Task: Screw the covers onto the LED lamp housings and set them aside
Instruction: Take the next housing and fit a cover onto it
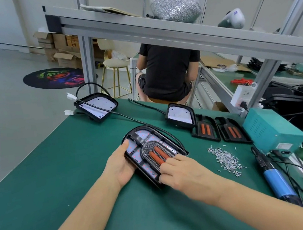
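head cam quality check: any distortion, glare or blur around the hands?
Head view: wide-angle bending bows the shelf rail; lighting even and soft, no hard shadows; no glare on the lamp housing; left hand, right hand and screws reasonably sharp; frame edges softer.

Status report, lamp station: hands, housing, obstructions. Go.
Left hand grips lamp housing edge. Right hand presses cover into it. No screws driven yet; screwdriver idle on mat. Nothing blocking.

The desk [57, 164] is dark green, the lamp housing [154, 152] black with orange strips and red-dotted white board, the power box [271, 130] teal, the electric screwdriver [277, 181] blue, the screws [226, 159] silver.
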Tool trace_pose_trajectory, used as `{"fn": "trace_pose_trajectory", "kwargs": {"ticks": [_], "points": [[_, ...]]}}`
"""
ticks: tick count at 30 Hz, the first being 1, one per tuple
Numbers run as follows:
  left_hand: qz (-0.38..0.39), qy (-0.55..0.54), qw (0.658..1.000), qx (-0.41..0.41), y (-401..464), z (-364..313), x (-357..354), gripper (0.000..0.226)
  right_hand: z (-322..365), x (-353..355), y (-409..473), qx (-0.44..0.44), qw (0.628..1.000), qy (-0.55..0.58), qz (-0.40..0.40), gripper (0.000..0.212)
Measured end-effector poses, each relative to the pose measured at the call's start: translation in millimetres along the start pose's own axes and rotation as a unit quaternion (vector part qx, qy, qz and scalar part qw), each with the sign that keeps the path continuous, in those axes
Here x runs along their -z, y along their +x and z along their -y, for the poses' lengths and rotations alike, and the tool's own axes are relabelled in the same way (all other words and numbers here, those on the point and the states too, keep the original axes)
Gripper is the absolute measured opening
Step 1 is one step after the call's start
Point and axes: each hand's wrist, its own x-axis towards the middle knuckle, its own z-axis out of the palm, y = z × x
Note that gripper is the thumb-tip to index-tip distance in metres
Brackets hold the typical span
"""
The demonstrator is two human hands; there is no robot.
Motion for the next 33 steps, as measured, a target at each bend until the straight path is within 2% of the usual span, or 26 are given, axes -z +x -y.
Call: {"fn": "trace_pose_trajectory", "kwargs": {"ticks": [3,5,6,8,10,11,12,13,15,17,20,22,24,26,28,30,33], "points": [[-0.035,0.036,0.998,-0.024,-0.2,-0.9,-2.5,0.027,1.1,-3.9,-5.4,-0.050,0.997,0.060,-0.024,0.034],[-0.081,0.138,0.985,-0.058,-0.8,-3.2,-1.7,0.017,2.3,-4.3,-13.3,-0.096,0.988,0.104,-0.058,0.039],[-0.106,0.220,0.966,-0.081,-1.3,-5.3,1.1,0.016,1.9,-4.3,-19.7,-0.130,0.980,0.127,-0.084,0.038],[-0.140,0.402,0.894,-0.140,-1.5,-9.9,10.1,0.019,-2.3,-7.0,-38.0,-0.225,0.950,0.165,-0.140,0.037],[-0.167,0.572,0.782,-0.185,-3.0,-15.3,17.8,0.020,-9.4,-10.7,-61.9,-0.343,0.902,0.200,-0.170,0.038],[-0.178,0.635,0.727,-0.192,-4.6,-17.1,19.0,0.019,-13.2,-12.7,-75.0,-0.406,0.873,0.214,-0.167,0.038],[-0.182,0.675,0.688,-0.194,-6.5,-18.1,18.5,0.019,-16.7,-14.8,-88.2,-0.465,0.844,0.222,-0.150,0.038],[-0.181,0.696,0.667,-0.193,-8.2,-18.4,17.2,0.018,-20.1,-17.2,-101.3,-0.515,0.819,0.219,-0.122,0.039],[-0.173,0.711,0.654,-0.193,-9.6,-18.7,15.4,0.018,-25.9,-22.6,-126.1,-0.584,0.786,0.193,-0.061,0.044],[-0.161,0.715,0.654,-0.188,-9.5,-20.1,14.5,0.018,-31.1,-26.4,-146.8,-0.628,0.762,0.157,-0.004,0.047],[-0.164,0.712,0.657,-0.185,-9.8,-24.3,9.4,0.025,-35.3,-29.5,-168.6,-0.678,0.722,0.130,0.047,0.041],[-0.191,0.706,0.639,-0.238,-14.2,-23.8,0.5,0.039,-35.5,-32.4,-177.9,-0.702,0.696,0.126,0.079,0.036],[-0.172,0.673,0.628,-0.351,-25.9,-15.5,-16.6,0.038,-35.7,-36.6,-184.3,-0.720,0.670,0.139,0.114,0.038],[-0.096,0.635,0.623,-0.447,-43.4,1.8,-42.0,0.029,-36.6,-40.0,-187.5,-0.736,0.642,0.162,0.137,0.041],[0.016,0.612,0.618,-0.493,-57.6,26.3,-66.9,0.021,-38.7,-41.2,-187.9,-0.746,0.625,0.181,0.141,0.043],[0.136,0.612,0.601,-0.497,-62.5,56.1,-85.8,0.017,-42.1,-41.1,-187.2,-0.751,0.614,0.201,0.139,0.045],[0.241,0.644,0.596,-0.415,-52.1,102.4,-100.8,0.013,-43.9,-39.7,-187.3,-0.754,0.596,0.235,0.144,0.053]]}}
